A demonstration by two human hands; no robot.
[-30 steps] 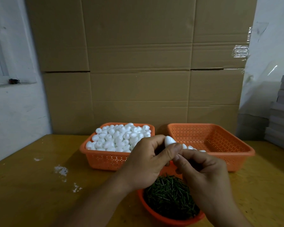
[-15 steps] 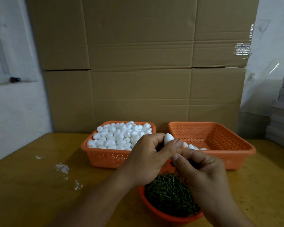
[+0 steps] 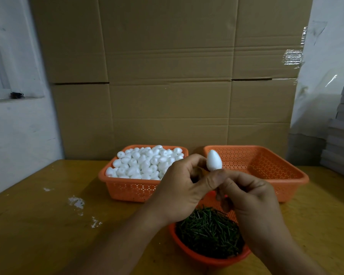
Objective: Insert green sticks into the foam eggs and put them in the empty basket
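The foam egg (image 3: 214, 161) was matt white; the baskets (image 3: 286, 178) were perforated orange plastic; the table (image 3: 38, 225) was worn wood.

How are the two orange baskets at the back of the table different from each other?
The left basket is heaped with white foam eggs; the right basket shows only its bare perforated bottom where visible. The left hand overlaps the left basket's near corner, and both hands hide some of the right basket's near left part. Both are orange, rectangular, perforated, and side by side.
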